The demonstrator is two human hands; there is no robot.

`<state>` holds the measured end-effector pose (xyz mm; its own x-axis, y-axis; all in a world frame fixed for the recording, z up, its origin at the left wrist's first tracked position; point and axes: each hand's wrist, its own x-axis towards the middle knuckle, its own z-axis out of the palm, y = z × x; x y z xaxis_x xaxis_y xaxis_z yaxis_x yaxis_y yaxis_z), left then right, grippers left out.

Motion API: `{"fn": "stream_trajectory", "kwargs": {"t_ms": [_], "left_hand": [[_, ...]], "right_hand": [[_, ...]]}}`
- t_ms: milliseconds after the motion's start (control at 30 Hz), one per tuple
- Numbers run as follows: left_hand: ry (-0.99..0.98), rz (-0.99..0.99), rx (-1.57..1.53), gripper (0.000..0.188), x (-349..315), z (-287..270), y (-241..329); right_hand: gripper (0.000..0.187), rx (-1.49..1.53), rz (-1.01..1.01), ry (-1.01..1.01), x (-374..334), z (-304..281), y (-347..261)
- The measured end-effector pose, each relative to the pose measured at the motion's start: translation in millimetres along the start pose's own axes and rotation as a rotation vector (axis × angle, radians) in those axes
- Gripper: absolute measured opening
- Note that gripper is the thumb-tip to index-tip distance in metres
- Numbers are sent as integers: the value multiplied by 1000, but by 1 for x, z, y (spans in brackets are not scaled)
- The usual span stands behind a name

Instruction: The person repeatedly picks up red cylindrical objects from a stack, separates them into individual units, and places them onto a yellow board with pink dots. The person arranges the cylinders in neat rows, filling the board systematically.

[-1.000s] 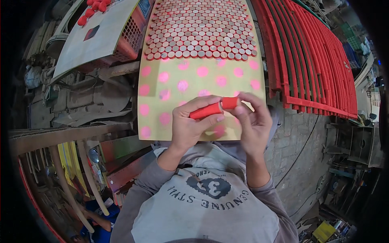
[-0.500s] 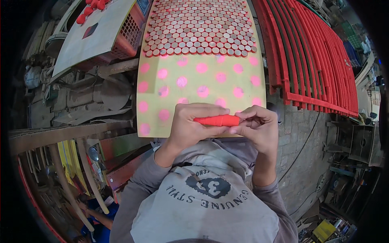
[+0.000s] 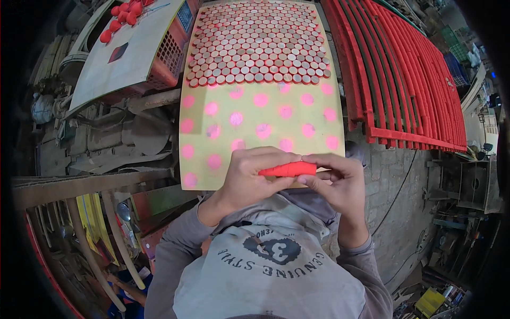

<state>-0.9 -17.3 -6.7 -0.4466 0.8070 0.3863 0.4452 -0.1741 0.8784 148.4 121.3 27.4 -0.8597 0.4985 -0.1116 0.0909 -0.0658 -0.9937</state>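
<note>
A red, roughly cylindrical piece [image 3: 288,169], with faint seam lines across it, lies level between my hands over the near edge of the board. My left hand [image 3: 247,174] is closed round its left part, hiding that end. The thumb and fingers of my right hand [image 3: 342,175] pinch its right end. In front of me stretches a pale yellow board [image 3: 249,143] with pink dots. On its far part, many round discs [image 3: 260,48] with pale tops and red sides stand packed in tight rows.
To the right is a rack of red slats [image 3: 419,133]. At the far left a pale sheet [image 3: 90,90] rests on a red plastic crate [image 3: 166,58], with several red rounded objects [image 3: 123,16] on it. A wooden frame [image 3: 90,186] stands at the near left.
Both hands have come slightly nearer to me with the red piece. My right thumb and fingers have shifted their grip at its right end. The view has tilted slightly.
</note>
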Motion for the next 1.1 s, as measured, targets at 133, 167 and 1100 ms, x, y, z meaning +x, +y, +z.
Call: {"fn": "stream_trajectory", "kwargs": {"t_ms": [133,167,1100], "left_hand": [[-91,1,-7,33,-4,-8,0],[-82,18,-37,33,-5,-9,0],[-140,-75,-106,25,-11,-18,5]], "right_hand": [[28,-150,-72,-91,-7,-2,-2],[28,-42,-12,-95,-7,-1,-1],[26,-248,-230,-140,9,9,-2]]}}
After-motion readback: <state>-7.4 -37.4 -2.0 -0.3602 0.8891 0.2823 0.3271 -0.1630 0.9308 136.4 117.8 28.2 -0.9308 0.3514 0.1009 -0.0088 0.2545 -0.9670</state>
